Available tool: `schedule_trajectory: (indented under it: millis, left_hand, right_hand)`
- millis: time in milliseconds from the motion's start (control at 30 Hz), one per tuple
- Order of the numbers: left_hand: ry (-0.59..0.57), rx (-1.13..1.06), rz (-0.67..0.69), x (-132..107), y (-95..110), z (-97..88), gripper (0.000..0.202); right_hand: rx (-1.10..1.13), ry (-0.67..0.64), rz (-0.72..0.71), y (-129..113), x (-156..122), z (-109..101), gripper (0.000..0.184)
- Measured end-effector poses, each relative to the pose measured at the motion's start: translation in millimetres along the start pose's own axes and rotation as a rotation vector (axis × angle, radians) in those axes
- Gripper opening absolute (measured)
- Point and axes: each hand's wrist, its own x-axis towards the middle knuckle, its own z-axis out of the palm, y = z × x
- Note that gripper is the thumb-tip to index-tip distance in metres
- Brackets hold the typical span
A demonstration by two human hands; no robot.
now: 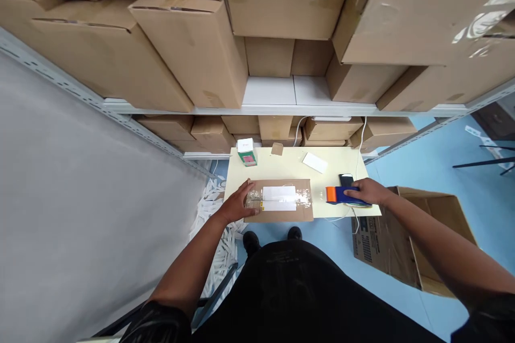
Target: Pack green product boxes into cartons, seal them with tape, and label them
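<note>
Head view: your left hand (236,204) grips the left end of the box (280,199), which overhangs the table (277,170) in front; your right hand (368,192) grasps the tape dispenser (341,194). A careless pull could drop the box.

- A stockroom with a packing spot, to judge by the cardboard and the small pale bench (287,169).
- Behind and above the bench, a metal shelf (281,111) is packed with plain brown boxes (277,2), several with clear tape on them.
- Directly behind the bench, lower boxes (276,126) fill another level.
- On the bench's front edge lies a taped carton (277,217) bearing a white label (279,198), as for parcels.
- Left of the bench, narrow white strips (213,214) litter the floor.
- Right of the bench, a big open carton (388,246) stands on plain blue flooring (402,163).
</note>
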Motion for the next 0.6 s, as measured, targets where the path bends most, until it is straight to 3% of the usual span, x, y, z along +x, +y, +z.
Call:
schedule_trajectory:
  millis: [133,267,467,600]
  left_hand:
    - [0.0,0.015,-0.017,-1,1,-2.6,0.114]
    - [-0.001,0.041,-0.024,-3,-2,-4.6,0.112]
    - [-0.004,0.026,-0.043,-4,-4,-5.1,0.11]
    - [-0.007,0.022,-0.056,-3,-1,-6.9,0.111]
  right_hand:
    - [-0.037,-0.124,-0.111,-9,28,44,0.05]
    - [-0.008,-0.117,-0.15,-26,57,87,0.043]
    - [0.117,0.043,-0.147,-33,55,134,0.036]
    - [0.139,0.248,0.024,-15,42,135,0.046]
